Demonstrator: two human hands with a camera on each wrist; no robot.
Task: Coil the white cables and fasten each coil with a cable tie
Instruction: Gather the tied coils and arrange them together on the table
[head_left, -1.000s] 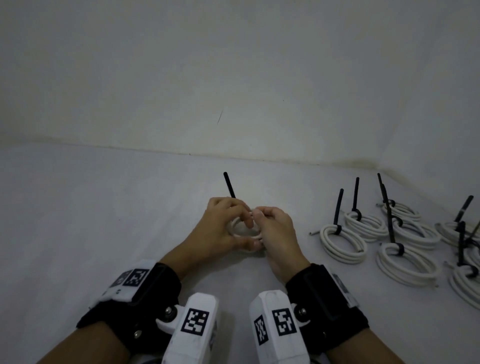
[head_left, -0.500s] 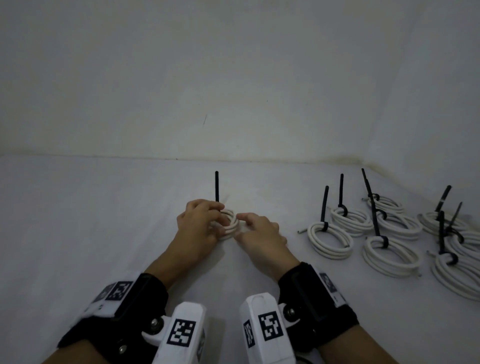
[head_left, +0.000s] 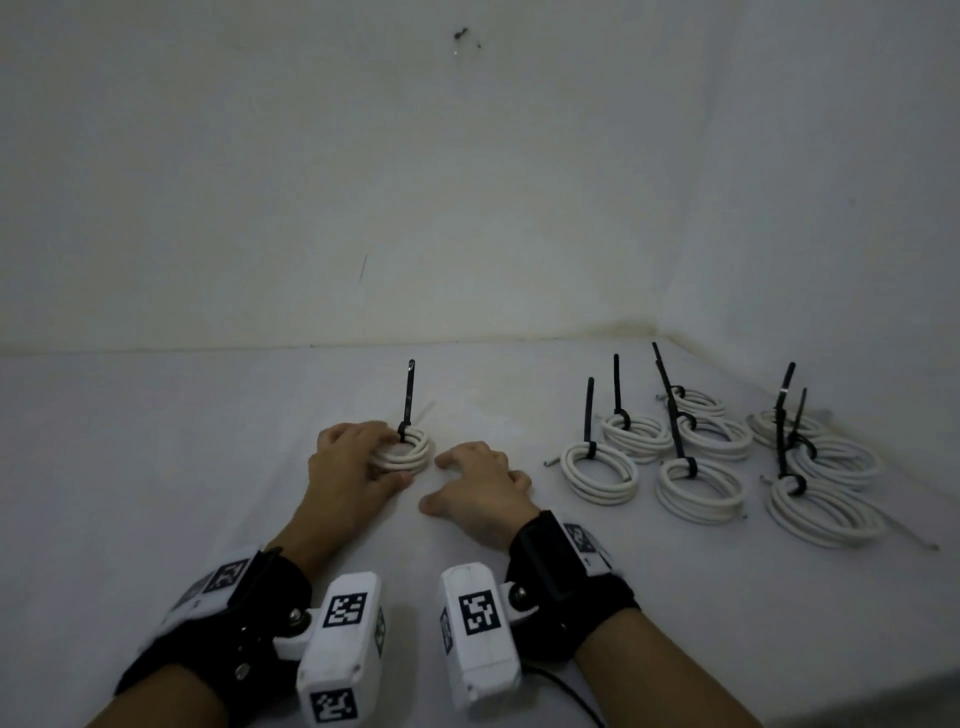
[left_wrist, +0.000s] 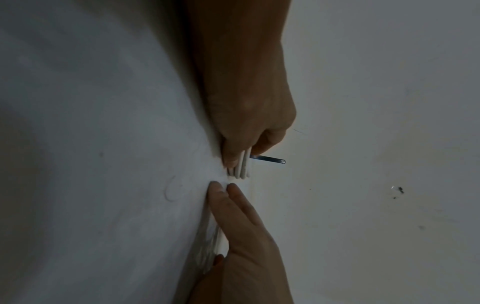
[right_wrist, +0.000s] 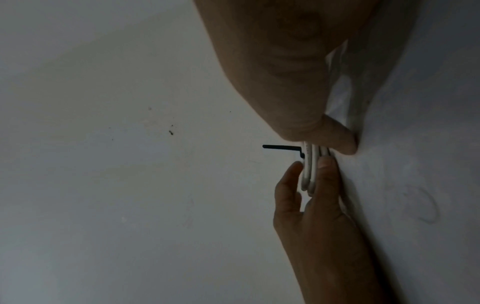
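Observation:
A small white cable coil (head_left: 408, 451) lies on the white surface, bound by a black cable tie (head_left: 409, 397) whose tail stands straight up. My left hand (head_left: 384, 454) grips the coil's left side, thumb and fingers curled round its strands (right_wrist: 309, 176). My right hand (head_left: 457, 475) rests on the surface just right of the coil with fingers relaxed and nothing in them. In the left wrist view the coil (left_wrist: 240, 164) shows edge-on under my fingers, with the tie tail (left_wrist: 270, 160) sticking out sideways. Whether the right fingertips (left_wrist: 217, 186) touch the coil I cannot tell.
Several tied white coils (head_left: 602, 470) with upright black tie tails lie grouped at the right, up to the corner of the walls (head_left: 657, 332). A white wall (head_left: 363, 208) rises behind the surface. The surface's front edge (head_left: 893, 691) shows at lower right.
My right hand has let go of the coil and drawn back to the right onto the surface. My left hand has brought the coil down flat, the tie tail now vertical.

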